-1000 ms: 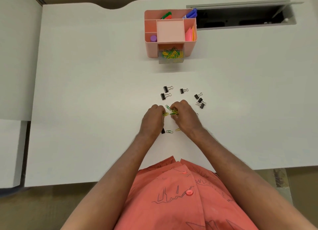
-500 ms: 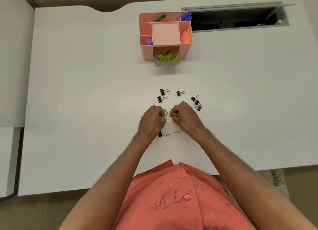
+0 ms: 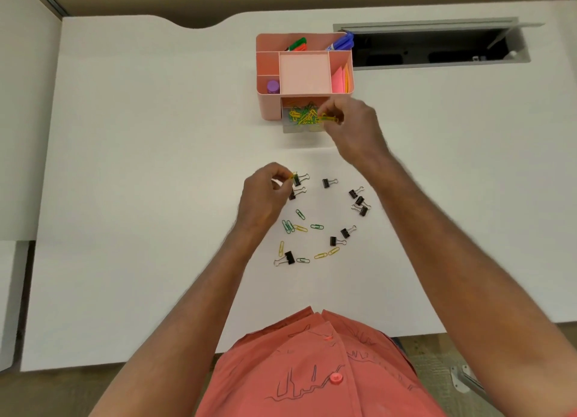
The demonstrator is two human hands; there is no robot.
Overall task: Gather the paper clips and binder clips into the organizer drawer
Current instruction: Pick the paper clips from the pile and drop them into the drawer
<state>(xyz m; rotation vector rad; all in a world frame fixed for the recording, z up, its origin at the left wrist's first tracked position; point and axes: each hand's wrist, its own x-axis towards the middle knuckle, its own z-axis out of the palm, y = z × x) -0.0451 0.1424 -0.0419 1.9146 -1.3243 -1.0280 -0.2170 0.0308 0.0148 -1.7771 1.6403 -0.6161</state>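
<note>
A: Progress check?

B: Partway. The drawer is pulled out from the front of the pink organizer, and there's already a heap of yellow and green paper clips in it.

A: Hands?

B: The right hand is at the drawer's right edge, fingers pinched on a small bunch of yellow clips held just over the drawer, not dropped yet. The left hand is well in front of the organizer, by the scattered pile, fingertips closed on what looks like one yellow clip. It's small and blurry, so not sure whether it's one or more.

A: What's left on the desk?

B: Plenty, all in front of the organizer. About ten loose paper clips are between the organizer and the person. All the black binder clips are still out: two next to the left hand, one in the middle, a cluster off to the right, a few nearer the person. I can't see any binder clips in the drawer.

A: So?

B: Paper clips are mostly in. I'd guess binder clips haven't been started.
</note>
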